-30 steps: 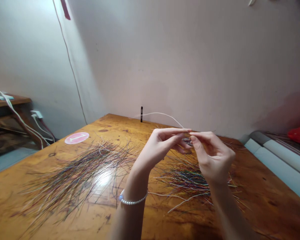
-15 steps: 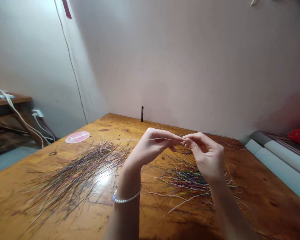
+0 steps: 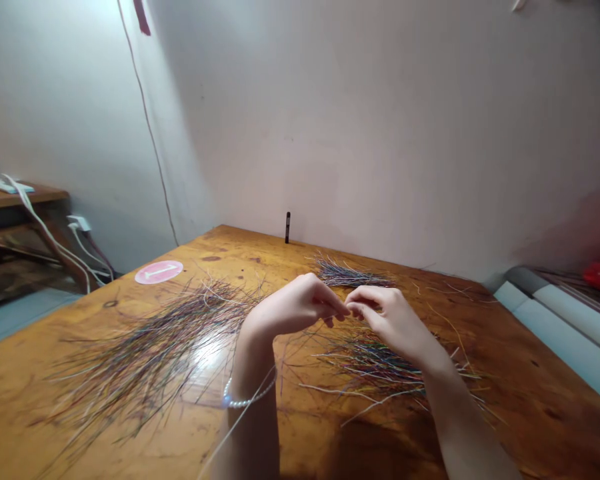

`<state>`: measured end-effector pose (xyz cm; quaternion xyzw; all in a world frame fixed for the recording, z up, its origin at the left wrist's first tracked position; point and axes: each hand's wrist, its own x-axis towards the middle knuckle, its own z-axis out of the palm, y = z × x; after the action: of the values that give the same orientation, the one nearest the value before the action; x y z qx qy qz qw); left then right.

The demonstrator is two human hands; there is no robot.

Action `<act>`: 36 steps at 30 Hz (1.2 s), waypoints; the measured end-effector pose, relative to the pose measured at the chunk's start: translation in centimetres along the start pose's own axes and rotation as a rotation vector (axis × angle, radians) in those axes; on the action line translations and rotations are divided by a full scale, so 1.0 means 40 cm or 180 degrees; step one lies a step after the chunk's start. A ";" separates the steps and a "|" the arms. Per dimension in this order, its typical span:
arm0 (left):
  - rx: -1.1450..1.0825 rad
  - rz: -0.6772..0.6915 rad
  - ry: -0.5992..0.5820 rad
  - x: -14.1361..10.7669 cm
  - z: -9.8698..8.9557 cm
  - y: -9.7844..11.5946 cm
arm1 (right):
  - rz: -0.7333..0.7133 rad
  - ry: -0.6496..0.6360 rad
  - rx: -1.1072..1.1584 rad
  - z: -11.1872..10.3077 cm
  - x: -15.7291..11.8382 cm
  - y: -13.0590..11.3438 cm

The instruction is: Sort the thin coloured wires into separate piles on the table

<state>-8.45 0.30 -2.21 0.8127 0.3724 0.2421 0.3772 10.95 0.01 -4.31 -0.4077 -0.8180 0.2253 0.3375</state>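
Observation:
My left hand (image 3: pixel 300 308) and my right hand (image 3: pixel 393 323) meet above the table, fingertips pinched together. Between them is a thin wire, mostly hidden by the fingers. A pale wire (image 3: pixel 230 430) slants across my left forearm and over the bead bracelet (image 3: pixel 240 403); where its upper end goes is hard to see. Under my right hand lies a pile of multicoloured wires (image 3: pixel 375 360). A larger spread of wires (image 3: pixel 155 350) lies left of my left arm. Behind the hands is a smaller dark bundle of wires (image 3: pixel 350 274).
A black marker (image 3: pixel 287 228) stands upright near the wall. A pink round label (image 3: pixel 159 272) marked 1 lies at the table's left edge. Loose strands (image 3: pixel 455 291) lie at the back right. White panels (image 3: pixel 560 327) lean beyond the right edge; white cables (image 3: pixel 55 243) hang at left.
Both hands have moved left and slightly down, still pinched together. The pale wire that showed over my left hand now crosses my left forearm. The back bundle has come into view.

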 end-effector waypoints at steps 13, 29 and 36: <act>0.0381 -0.0055 -0.0087 0.016 0.020 0.008 | -0.0102 -0.0060 -0.0196 -0.002 0.001 0.010; 0.0487 -0.0490 0.0540 0.010 0.004 -0.027 | -0.0075 0.0348 -0.0540 0.003 0.015 0.042; 0.0634 -0.0836 0.0776 -0.008 -0.021 -0.056 | 0.0120 0.0089 -0.0223 0.050 0.044 0.082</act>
<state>-10.16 1.42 -3.52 0.7552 0.5401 0.2493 0.2754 10.38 3.11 -7.12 -0.4377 -0.8128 0.1971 0.3301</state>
